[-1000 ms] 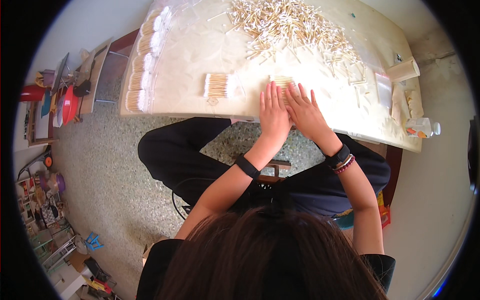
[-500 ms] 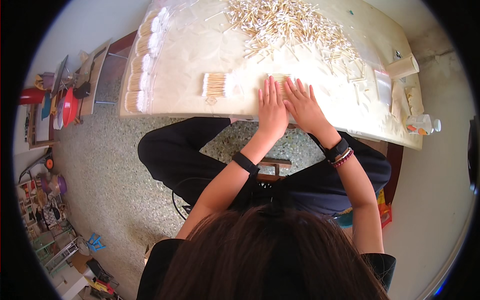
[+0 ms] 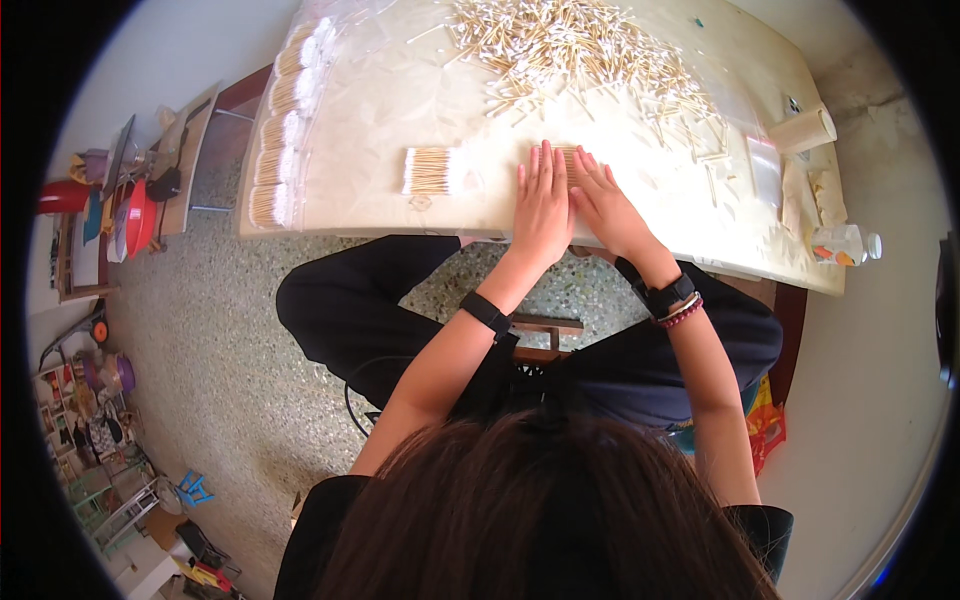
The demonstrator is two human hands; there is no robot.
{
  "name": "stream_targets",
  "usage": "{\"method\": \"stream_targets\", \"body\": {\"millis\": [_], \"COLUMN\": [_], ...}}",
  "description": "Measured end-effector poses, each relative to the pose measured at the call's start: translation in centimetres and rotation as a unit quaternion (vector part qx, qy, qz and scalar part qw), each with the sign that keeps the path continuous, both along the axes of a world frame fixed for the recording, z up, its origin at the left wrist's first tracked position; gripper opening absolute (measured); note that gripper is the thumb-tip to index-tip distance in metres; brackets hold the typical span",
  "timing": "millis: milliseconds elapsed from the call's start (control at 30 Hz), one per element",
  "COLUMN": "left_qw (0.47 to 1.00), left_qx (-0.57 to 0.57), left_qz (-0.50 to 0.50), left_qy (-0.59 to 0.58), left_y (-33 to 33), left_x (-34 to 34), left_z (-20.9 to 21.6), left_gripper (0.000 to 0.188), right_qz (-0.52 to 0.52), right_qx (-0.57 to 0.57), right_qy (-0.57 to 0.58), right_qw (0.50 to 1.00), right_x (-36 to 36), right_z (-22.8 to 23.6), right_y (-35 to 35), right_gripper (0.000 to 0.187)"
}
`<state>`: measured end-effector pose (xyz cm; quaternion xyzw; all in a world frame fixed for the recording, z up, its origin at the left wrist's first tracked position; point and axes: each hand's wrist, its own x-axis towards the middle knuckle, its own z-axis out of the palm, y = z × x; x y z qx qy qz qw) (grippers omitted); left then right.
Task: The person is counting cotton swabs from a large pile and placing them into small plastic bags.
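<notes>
My left hand (image 3: 543,200) and my right hand (image 3: 607,210) lie side by side near the table's front edge, fingers stretched out and palms down. Beneath them is a row of cotton swabs (image 3: 568,158), of which only a small part shows between the fingers. To the left, a neat flat stack of cotton swabs (image 3: 431,171) rests on the table, sticks parallel and white tips at both sides. A large loose heap of cotton swabs (image 3: 585,50) spreads over the far part of the table.
Bundled swabs in clear plastic (image 3: 270,165) line the table's left edge. Stray swabs lie right of the heap. A clear bag (image 3: 764,168), a brown paper roll (image 3: 805,132) and a plastic bottle (image 3: 838,247) are at the right. The table (image 3: 350,205) has a pale cover.
My hands have shifted slightly left, and my right-hand fingers have drawn closer together. The swab stack on the left and the heap stay where they were.
</notes>
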<state>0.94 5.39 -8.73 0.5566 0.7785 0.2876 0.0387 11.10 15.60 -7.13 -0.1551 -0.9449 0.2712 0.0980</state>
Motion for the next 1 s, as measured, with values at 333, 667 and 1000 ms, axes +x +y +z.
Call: {"method": "stream_targets", "body": {"millis": [333, 667, 1000], "left_qw": [0.807, 0.782, 0.755], "left_qx": [0.341, 0.357, 0.379], "left_qz": [0.075, 0.103, 0.092], "left_qy": [-0.476, -0.5, -0.527], "left_y": [0.7, 1.6, 2.4], "left_x": [-0.1, -0.3, -0.6], "left_z": [0.3, 0.3, 0.6], "left_gripper": [0.058, 0.049, 0.055], "right_qz": [-0.231, -0.289, -0.332], "right_qx": [-0.54, -0.488, -0.424], "right_qy": [0.367, 0.425, 0.431], "right_qw": [0.721, 0.705, 0.724], "right_x": [-2.3, -4.2, -5.2], "right_z": [-0.7, -1.0, -1.3], "right_y": [-1.7, -4.2, -3.9], "right_gripper": [0.045, 0.044, 0.045]}}
